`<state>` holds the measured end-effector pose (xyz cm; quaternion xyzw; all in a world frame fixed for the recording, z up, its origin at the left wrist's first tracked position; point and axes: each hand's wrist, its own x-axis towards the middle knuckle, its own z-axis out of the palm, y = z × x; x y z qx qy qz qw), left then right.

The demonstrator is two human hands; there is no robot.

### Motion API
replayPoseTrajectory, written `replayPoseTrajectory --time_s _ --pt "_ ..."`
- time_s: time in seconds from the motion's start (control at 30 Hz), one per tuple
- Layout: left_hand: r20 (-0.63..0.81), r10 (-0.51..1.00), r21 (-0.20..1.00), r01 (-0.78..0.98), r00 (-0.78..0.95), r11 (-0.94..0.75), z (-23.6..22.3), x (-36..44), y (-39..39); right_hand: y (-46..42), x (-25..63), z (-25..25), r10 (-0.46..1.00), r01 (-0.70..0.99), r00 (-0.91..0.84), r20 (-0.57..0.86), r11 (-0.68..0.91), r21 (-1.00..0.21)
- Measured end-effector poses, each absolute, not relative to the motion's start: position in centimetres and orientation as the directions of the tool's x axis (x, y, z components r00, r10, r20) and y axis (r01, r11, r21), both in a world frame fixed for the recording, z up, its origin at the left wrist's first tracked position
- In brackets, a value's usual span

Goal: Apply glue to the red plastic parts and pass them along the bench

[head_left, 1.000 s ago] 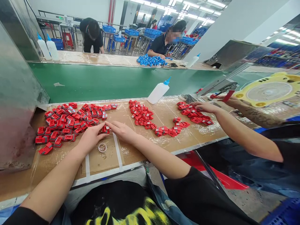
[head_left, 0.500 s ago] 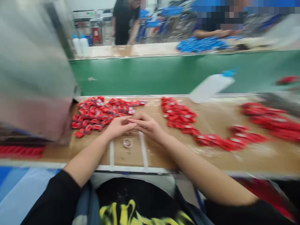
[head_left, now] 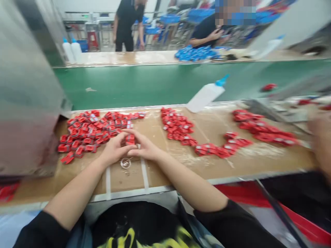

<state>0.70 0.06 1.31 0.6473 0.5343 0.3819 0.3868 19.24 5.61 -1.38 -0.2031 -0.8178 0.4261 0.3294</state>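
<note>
We log the left hand and right hand curled closed around a small red plastic part, at the near edge of the left heap of like parts on the cardboard-topped bench.

Bright, even indoor light fills the view and leaves only faint, soft shadows. Motion blur softens the whole frame, and wide-angle distortion bends the green conveyor belt near the edges.

Narrow gap btw red part piles, squeeze bottle beyond.
</note>
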Motion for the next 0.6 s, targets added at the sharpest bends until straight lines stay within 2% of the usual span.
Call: replayPoseTrajectory --time_s 0.13,0.3,0.37,0.43,0.53,0.6 --pt "0.093 0.974 0.976 0.173 0.206 -0.13 -0.2 0.7 0.3 5.1 18.9 -1.2 0.627 0.07 -0.683 0.375 0.567 -0.821" --pt "0.095 0.987 0.983 0.145 0.129 -0.114 0.0 1.0 0.0 5.0 19.0 -0.6 0.578 0.025 -0.669 0.467 0.646 -0.763" --pt "0.122 0.986 0.98 0.146 0.11 -0.137 0.0 1.0 0.2 5.3 19.2 -0.1 0.506 0.041 -0.697 0.508 0.735 -0.677" --pt "0.112 0.984 0.986 0.108 0.142 -0.128 0.0 0.9 0.5 5.6 19.7 0.4 0.434 0.112 -0.737 0.518 0.834 -0.54" --pt "0.008 0.949 0.997 0.069 0.315 -0.031 -0.1 0.6 0.7 5.2 21.9 0.3 0.368 0.233 -0.783 0.501 0.921 -0.313" --pt "-0.024 0.921 0.996 0.084 0.389 -0.009 -0.1 0.6 0.8 4.3 24.9 -0.3 0.38 0.307 -0.795 0.473 0.924 -0.226"
